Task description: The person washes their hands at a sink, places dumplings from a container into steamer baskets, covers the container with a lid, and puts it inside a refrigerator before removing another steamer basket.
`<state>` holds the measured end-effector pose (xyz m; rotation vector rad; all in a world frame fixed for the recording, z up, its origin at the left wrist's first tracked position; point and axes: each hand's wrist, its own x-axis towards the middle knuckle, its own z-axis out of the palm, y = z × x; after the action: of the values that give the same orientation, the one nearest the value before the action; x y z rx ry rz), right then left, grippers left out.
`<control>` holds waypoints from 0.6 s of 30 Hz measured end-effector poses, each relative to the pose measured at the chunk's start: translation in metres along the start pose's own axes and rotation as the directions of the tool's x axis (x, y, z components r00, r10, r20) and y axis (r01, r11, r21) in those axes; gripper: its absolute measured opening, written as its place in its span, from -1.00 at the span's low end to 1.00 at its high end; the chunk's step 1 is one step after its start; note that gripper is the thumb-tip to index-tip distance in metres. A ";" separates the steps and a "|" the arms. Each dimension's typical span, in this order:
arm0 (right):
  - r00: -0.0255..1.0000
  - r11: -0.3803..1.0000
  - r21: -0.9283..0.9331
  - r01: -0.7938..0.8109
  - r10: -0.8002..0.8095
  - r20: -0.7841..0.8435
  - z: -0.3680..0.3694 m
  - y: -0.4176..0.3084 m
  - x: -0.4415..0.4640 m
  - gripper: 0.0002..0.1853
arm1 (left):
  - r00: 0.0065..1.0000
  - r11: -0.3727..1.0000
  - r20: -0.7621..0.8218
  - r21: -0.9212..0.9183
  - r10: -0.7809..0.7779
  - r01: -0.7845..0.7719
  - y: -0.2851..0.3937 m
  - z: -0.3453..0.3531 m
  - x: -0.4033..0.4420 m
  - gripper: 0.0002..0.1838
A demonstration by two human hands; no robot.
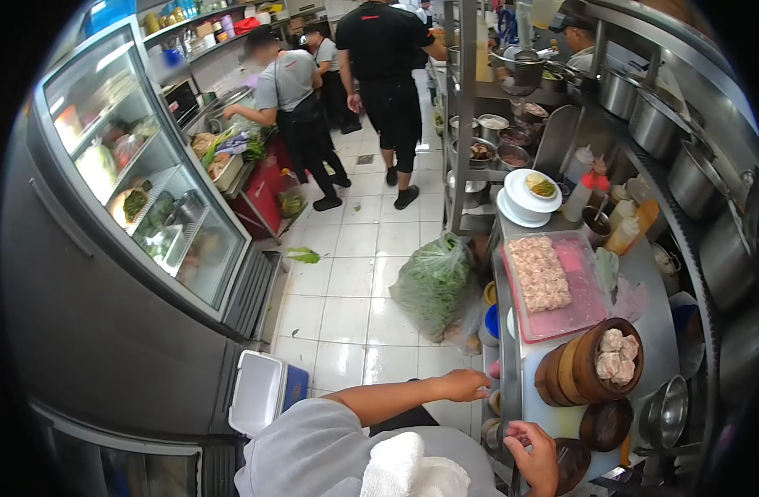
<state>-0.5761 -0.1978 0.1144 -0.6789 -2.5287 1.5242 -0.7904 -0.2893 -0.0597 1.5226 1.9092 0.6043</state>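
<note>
Crowding the counter (657, 300): steamers (564, 373), tray (588, 308), perhaps sauces (625, 235)

Narrow room over white board (534, 407), steamer stack (563, 374) beyond

The reference landmark is the clear plastic bag of leafy greens (437, 286), which stands on the white tiled floor (342, 282). A glass-door refrigerator (233, 286) stands to the left of the bag, with produce on its shelves. A loose green leaf (303, 255) lies on the floor between refrigerator and bag. A blue-and-white cooler box (295, 385) is located nearer the camera than the bag, to its left. Beyond the bag, a person in black (384, 50) stands beside a person in a grey shirt (288, 87). To the right of the bag are squeeze bottles (577, 201) and, farther right, metal pots (657, 124) on a shelf.
</note>
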 end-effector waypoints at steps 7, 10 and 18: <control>0.987 1.000 0.019 -0.002 -0.001 0.160 0.011 -0.004 -0.007 -0.69 | 0.997 0.998 -0.058 -0.041 -0.051 0.049 -0.013 0.009 -0.007 -0.64; 0.979 0.996 -0.033 -0.088 0.092 0.180 -0.001 0.018 -0.019 -0.64 | 0.996 0.997 -0.068 -0.059 -0.060 0.056 -0.012 0.018 -0.005 -0.64; 1.000 0.999 -0.032 -0.016 0.017 0.024 -0.007 0.000 -0.003 -0.67 | 0.996 0.998 -0.082 -0.056 0.038 -0.042 0.014 -0.008 -0.010 -0.59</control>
<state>-0.5705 -0.1932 0.1181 -0.6917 -2.5770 1.5097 -0.7850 -0.2955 -0.0426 1.5241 1.9081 0.7426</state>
